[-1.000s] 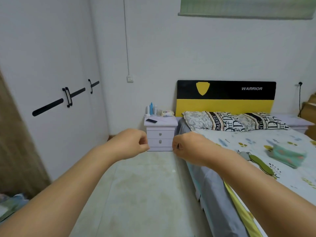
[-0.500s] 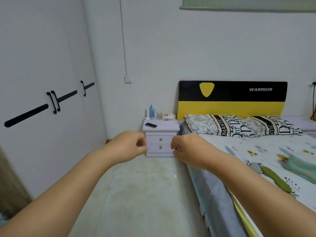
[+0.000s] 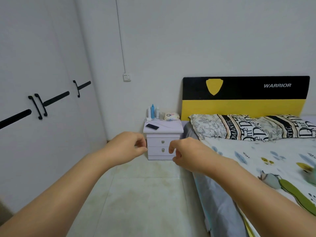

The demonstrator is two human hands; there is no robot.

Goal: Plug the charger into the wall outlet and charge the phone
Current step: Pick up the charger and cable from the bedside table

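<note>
Two hands were held out in front of the person, well short of the nightstand (image 3: pixel 163 134). The left hand (image 3: pixel 127 147) and the right hand (image 3: pixel 185 153) were both loosely curled, fingers drawn in, gripping nothing visible. The phone (image 3: pixel 152 126) lay face up near the front left corner of the nightstand top. The wall outlet (image 3: pixel 126 77) sat on the wall above and left of it, nothing plugged in. The step in hand appeared to be the approach; it would be done well by locating the charger before reaching. No charger could be identified; thin pale lines on the nightstand top might be cable, unconfirmed.
</note>
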